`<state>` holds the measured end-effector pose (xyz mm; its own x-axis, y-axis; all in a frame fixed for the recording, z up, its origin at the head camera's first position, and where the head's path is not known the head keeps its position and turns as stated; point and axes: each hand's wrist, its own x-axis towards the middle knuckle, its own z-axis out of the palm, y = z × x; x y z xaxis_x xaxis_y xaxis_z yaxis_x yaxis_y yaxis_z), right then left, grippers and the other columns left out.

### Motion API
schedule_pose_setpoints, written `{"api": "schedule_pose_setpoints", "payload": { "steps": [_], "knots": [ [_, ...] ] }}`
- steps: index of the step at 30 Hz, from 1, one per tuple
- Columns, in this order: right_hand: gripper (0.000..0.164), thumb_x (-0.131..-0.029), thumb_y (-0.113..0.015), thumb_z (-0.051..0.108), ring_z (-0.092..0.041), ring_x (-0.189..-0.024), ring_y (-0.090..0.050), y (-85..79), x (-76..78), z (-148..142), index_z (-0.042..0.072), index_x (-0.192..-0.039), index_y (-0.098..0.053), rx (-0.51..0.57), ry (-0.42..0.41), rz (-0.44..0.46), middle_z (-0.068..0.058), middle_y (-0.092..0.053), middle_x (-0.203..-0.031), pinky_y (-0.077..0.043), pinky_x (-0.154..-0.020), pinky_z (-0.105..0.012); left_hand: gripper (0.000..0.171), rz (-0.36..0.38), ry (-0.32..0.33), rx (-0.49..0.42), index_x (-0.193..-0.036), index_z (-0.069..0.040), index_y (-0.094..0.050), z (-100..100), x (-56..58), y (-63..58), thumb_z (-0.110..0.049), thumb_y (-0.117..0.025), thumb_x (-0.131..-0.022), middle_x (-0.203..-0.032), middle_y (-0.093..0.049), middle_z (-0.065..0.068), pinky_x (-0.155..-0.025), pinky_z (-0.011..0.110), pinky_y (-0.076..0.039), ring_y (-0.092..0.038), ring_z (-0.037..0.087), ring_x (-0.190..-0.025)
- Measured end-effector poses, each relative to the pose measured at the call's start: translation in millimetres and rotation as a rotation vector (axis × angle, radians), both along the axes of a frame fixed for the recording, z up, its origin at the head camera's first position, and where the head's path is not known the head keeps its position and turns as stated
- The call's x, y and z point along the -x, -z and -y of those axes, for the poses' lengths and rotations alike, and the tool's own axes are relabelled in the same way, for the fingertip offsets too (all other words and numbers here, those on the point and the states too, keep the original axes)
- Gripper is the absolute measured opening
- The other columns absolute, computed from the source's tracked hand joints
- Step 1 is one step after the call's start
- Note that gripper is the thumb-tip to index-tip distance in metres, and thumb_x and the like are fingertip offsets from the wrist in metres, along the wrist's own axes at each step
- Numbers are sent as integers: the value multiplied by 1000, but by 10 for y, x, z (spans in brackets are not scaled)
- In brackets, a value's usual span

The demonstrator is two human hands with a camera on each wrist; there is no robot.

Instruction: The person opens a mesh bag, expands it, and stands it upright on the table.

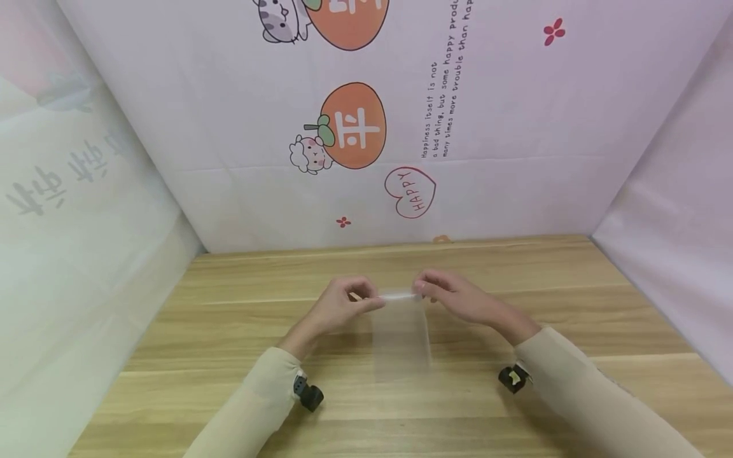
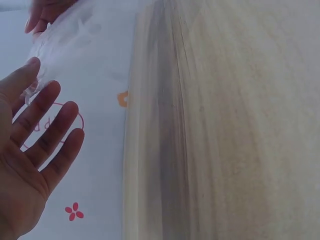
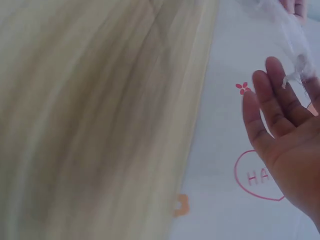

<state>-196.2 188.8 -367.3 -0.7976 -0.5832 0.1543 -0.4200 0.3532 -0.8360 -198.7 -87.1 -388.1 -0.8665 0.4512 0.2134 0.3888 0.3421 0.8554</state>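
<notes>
Around the back and sides, spread as walls, white printed cloth (image 1: 504,210). In front of it, stretching toward the near side, wood-grain desk (image 1: 240,381). Reaching in from the near corners, pale left sleeve (image 1: 246,407) and right sleeve (image 1: 601,401).

Near the middle of the desk, held over the wood between left grip (image 1: 340,305) and right grip (image 1: 458,298), clear plastic film (image 1: 401,337), so faint and see-through as to be hard to call bag or single sheet. Longer than wide, with long axis running from the far, pinched edge back toward the body, close to square with the desk's far edge and only slightly slanted. Pinched edge turned toward the cloth, free end pointing at the near side.

Likely to handle as almost weightless, limp and quick to crease, judging by wrinkles near the fingertips in both wrist views; probably slick, apt to cling to itself, and easy to stretch or tear under a hard pull. Best taken lightly by the two far corners, with even tension to keep that edge straight.

On the left, clamped on the film's far corner between thumb and forefinger, remaining fingers loosely spread. On the right, likewise clamped on the opposite corner in a fingertip pinch, other fingers fanned
</notes>
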Motion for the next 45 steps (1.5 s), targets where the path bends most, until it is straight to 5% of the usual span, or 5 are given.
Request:
{"api": "schedule_pose_setpoints", "payload": {
  "steps": [5,11,16,23,45],
  "knots": [
    [31,-107,-51,20,-38,-100,-64,77,5,31,1,-130,-58,132,103,118,-22,-69,-106,-54,-88,-49,13,27,-18,-51,-90,-13,-73,36,7,31,-24,-80,-89,-85,-69,-1,-70,30,-53,-62,17,-82],
    [37,-102,-62,30,-23,-94,-67,178,-21,145,-1,-123,-65,201,287,191,-11,-74,-97,-53,-90,-42,22,45,-38,-115,-106,-10,-71,27,10,64,-23,-78,-90,-86,-71,0,-66,28,-51,-63,23,-78],
    [34,-101,-65,22,-17,-84,-69,233,-32,217,-9,-115,-65,322,350,183,-9,-74,-89,-56,-82,-32,37,177,-82,-261,-127,-6,-66,-5,0,92,-17,-75,-92,-93,-75,9,-71,38,-59,-69,29,-83],
    [29,-100,-65,20,-13,-78,-67,264,-38,254,-8,-109,-66,334,415,138,-5,-73,-84,-57,-77,-32,36,339,-187,-423,-112,6,-70,-68,-8,121,-26,-73,-95,-94,-76,11,-78,45,-59,-71,20,-81],
    [21,-101,-64,17,-18,-80,-62,214,-8,187,-4,-103,-68,284,411,61,-10,-71,-85,-55,-74,-31,19,246,-263,-478,-94,2,-73,-139,-20,78,-17,-75,-92,-82,-74,9,-65,29,-57,-69,17,-71]
  ]
}}
